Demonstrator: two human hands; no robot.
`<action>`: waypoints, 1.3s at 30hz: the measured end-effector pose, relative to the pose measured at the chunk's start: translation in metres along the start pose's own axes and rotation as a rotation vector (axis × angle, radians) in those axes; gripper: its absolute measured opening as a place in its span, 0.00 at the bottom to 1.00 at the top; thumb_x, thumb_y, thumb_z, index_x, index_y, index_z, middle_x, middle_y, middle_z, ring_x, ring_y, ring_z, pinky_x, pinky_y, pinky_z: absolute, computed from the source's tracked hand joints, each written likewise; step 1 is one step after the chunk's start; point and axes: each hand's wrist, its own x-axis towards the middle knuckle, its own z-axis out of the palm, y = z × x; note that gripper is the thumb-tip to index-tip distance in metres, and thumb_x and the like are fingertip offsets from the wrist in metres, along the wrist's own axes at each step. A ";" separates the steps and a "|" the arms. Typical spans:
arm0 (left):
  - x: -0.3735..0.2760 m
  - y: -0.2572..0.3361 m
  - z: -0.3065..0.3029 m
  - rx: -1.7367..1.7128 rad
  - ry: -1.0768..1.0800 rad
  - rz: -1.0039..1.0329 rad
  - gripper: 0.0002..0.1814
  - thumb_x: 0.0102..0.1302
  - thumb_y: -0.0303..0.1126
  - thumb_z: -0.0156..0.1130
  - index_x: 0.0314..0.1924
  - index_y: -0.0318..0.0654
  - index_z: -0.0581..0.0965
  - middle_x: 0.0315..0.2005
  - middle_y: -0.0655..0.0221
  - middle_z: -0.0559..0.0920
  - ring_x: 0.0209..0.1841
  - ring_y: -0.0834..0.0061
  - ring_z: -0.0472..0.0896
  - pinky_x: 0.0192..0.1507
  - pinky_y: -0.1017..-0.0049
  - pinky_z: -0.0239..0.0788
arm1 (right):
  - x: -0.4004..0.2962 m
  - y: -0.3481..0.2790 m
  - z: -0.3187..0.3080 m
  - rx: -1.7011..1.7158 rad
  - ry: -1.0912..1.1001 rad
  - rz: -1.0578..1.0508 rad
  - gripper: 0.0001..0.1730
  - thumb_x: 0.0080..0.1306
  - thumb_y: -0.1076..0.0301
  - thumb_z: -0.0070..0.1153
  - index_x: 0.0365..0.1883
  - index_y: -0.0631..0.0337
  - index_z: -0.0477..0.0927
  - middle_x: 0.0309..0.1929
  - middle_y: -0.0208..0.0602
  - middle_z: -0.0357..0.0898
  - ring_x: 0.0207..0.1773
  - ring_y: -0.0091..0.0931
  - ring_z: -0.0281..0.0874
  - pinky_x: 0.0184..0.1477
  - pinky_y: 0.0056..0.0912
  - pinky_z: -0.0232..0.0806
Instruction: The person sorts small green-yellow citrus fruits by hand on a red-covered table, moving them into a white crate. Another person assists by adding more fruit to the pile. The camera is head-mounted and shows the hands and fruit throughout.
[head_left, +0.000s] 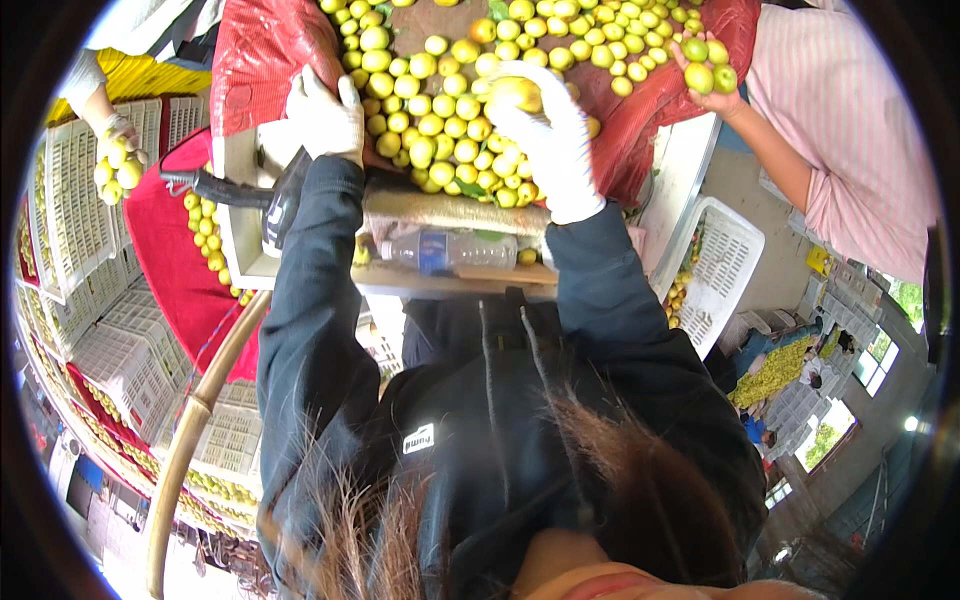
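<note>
Many small yellow-green fruits (439, 126) lie on a table lined with red mesh cloth (259, 67). My right hand (551, 146), in a white glove, curls over the fruits at the right of the pile; a larger yellow fruit (525, 94) shows between its thumb and fingers. At the pile's left edge is my left hand (324, 112), gloved too, its fingers on the red cloth; whether it grips anything is hidden. Below the pile, a clear plastic bottle (450, 250) lies on its side in a ledge of the table.
Another person's bare hand (709, 75) holds several fruits at right; a gloved hand (118, 154) holds more at far left. A white crate (712, 262) stands right of the table. Stacked crates (82, 202), a red cloth chute (172, 240) and a bamboo pole (191, 420) are at left.
</note>
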 end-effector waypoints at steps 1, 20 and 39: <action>0.002 0.001 -0.001 -0.058 0.011 -0.028 0.39 0.68 0.48 0.62 0.69 0.26 0.68 0.64 0.38 0.72 0.67 0.42 0.69 0.72 0.52 0.57 | -0.010 -0.004 -0.003 0.002 0.106 0.051 0.21 0.68 0.78 0.60 0.60 0.61 0.78 0.52 0.31 0.81 0.53 0.22 0.78 0.55 0.26 0.73; -0.009 -0.002 -0.006 -0.092 0.027 -0.031 0.39 0.68 0.48 0.62 0.69 0.26 0.68 0.64 0.38 0.71 0.68 0.42 0.67 0.72 0.51 0.57 | -0.035 0.077 0.001 -0.859 0.083 -0.088 0.11 0.68 0.69 0.56 0.46 0.59 0.82 0.47 0.45 0.82 0.57 0.45 0.77 0.57 0.48 0.72; -0.036 0.076 -0.081 -0.372 -0.075 0.525 0.19 0.60 0.32 0.64 0.52 0.38 0.82 0.46 0.58 0.84 0.50 0.52 0.80 0.51 0.56 0.70 | -0.135 0.042 -0.153 -0.999 0.476 0.200 0.26 0.69 0.59 0.64 0.59 0.68 0.78 0.54 0.50 0.81 0.58 0.41 0.78 0.62 0.41 0.69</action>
